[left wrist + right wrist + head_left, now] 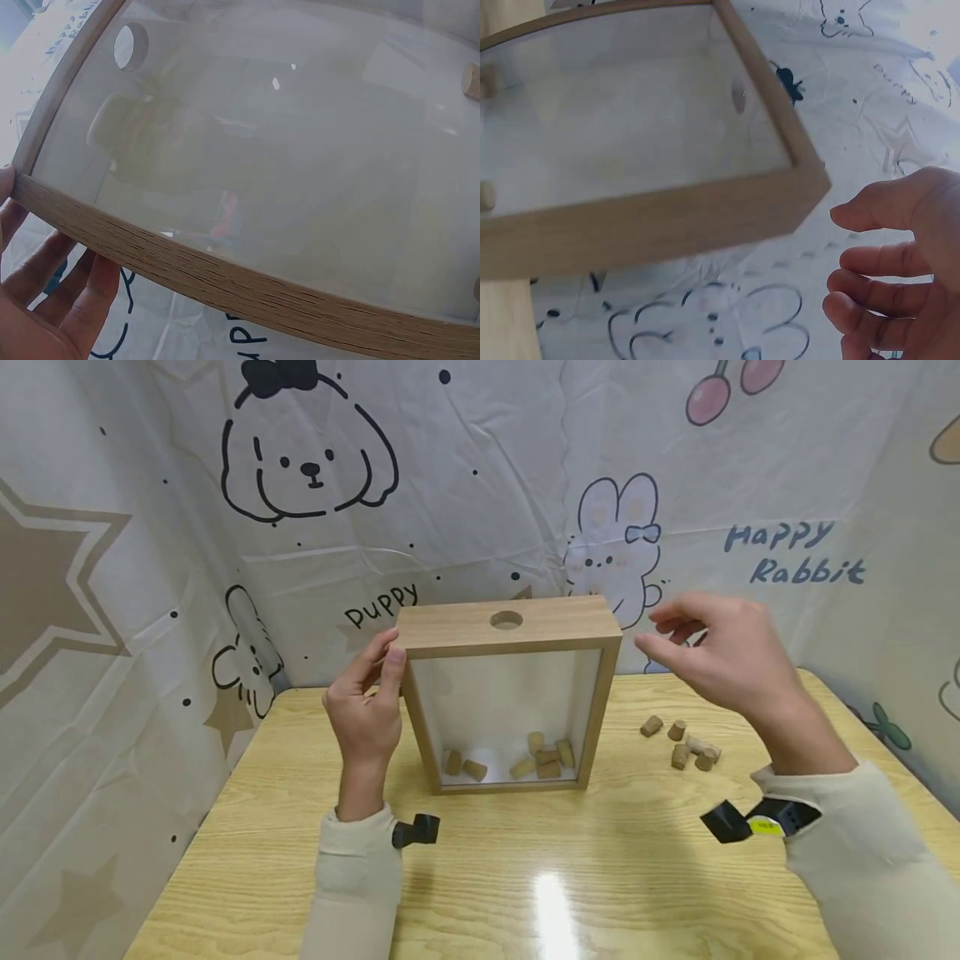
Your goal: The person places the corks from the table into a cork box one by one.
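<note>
A shallow wooden box (pixel 507 639) with a clear front stands upright on the table, a round hole (pixel 506 621) in its top face. Several corks (pixel 548 769) lie inside along its bottom, more of them toward the right. My left hand (pixel 369 695) holds the box's upper left corner, thumb in front and fingers along the side; in the left wrist view those fingers (pixel 94 304) lie against the wooden frame. Off the box's upper right corner, my right hand (pixel 723 647) hangs in the air with loosely bent fingers. Nothing shows between them in the right wrist view.
A loose group of several corks (pixel 680 756) lies on the wood-grain table (pixel 480 877), right of the box and beyond the right wrist. Behind the table hangs a pale printed cloth (pixel 465 510) with cartoon animals. Both wrists wear dark camera mounts (pixel 416 831).
</note>
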`<move>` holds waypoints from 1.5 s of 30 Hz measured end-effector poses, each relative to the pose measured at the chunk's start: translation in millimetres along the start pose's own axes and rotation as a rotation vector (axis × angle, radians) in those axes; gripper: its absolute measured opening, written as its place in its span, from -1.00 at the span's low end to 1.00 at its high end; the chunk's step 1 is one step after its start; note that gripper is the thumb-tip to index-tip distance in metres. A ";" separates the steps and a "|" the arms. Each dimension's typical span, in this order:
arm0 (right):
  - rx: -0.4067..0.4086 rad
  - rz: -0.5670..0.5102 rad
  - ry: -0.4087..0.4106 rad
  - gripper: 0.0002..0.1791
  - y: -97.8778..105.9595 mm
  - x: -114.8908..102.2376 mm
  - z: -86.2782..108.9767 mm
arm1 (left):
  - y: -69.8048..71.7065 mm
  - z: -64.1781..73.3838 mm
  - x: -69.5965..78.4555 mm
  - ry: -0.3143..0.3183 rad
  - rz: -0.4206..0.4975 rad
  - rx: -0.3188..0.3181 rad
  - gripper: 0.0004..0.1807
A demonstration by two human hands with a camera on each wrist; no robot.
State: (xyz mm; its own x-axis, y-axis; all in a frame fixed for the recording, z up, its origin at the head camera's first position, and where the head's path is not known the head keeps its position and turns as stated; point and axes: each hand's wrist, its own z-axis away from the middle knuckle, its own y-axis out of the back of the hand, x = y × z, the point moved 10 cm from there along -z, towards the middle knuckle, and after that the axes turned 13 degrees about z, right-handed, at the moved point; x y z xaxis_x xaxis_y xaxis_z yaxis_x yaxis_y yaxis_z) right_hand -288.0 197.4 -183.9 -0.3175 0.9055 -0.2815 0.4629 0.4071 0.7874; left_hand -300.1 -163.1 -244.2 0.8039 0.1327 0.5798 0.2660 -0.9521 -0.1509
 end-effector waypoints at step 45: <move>-0.285 0.094 -0.327 -0.52 -112.6 174.9 116.7 | -0.1 -0.1 0.5 0.003 -0.014 -0.006 -0.78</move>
State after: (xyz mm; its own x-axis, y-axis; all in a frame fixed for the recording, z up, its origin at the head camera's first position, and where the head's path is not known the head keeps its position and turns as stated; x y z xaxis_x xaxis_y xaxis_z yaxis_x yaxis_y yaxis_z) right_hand -299.1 323.9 -385.7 0.0145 0.9459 -0.3240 0.2164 0.3134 0.9246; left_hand -299.8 -163.0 -243.8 0.7985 0.1451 0.5842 0.2741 -0.9517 -0.1383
